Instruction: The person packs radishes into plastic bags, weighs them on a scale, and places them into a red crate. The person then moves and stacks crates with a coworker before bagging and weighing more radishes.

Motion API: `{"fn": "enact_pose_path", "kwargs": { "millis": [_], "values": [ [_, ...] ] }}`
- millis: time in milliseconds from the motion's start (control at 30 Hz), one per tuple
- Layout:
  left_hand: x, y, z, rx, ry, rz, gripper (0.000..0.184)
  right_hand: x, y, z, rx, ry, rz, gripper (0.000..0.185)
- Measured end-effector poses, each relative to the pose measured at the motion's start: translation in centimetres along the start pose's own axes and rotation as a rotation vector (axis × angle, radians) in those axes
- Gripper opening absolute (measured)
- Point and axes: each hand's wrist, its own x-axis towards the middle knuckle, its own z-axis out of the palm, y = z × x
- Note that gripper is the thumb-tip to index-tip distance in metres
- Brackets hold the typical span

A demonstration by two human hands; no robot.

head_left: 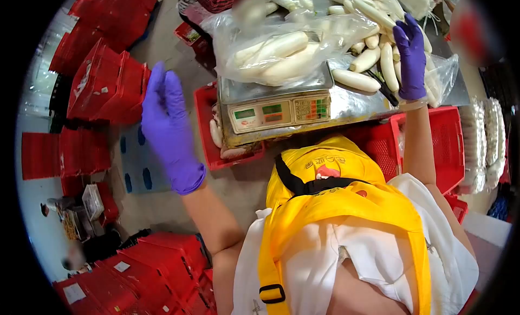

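My left hand (pixel 170 128), in a purple glove, is raised over the floor left of the scale, fingers stretched out and holding nothing. My right hand (pixel 411 60), also gloved in purple, is at the right end of the metal table, fingers apart with nothing in them, beside the pile of white radishes (pixel 388 65). A clear plastic bag (pixel 222 49) with several white radishes (pixel 287 49) inside lies on the scale (pixel 279 113). One loose radish (pixel 356 81) and a black-handled tool (pixel 383 88) lie between the scale and my right hand.
A red crate (pixel 206 136) holding radishes is beside the table (pixel 346 110), left of the scale. Another red crate (pixel 447 147) is below my right hand. Stacked red crates (pixel 103 87) stand at the left, more at the lower left. People are partly visible at the top edge.
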Motion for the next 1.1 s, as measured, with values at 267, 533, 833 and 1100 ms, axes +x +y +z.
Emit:
{"fn": "enact_pose_path", "kwargs": {
  "millis": [267,533,833,1100],
  "values": [
    [0.3,0.2,2.4,0.18,0.024,0.235,0.063,-0.4,0.9,0.8,0.397,-0.13,0.396,0.038],
    [3.5,1.4,7.2,0.189,-0.281,0.116,0.036,1.8,3.8,4.2,-0.285,-0.354,0.229,0.026],
    [7.9,6.2,9.3,-0.703,-0.797,0.0,0.047,3.3,-5.9,10.3,0.844,-0.733,0.283,0.027],
    [6.7,6.2,12.8,-0.616,-1.07,0.028,0.056,3.4,-7.1,9.7,0.729,-0.882,0.379,0.029]
  ]
}}
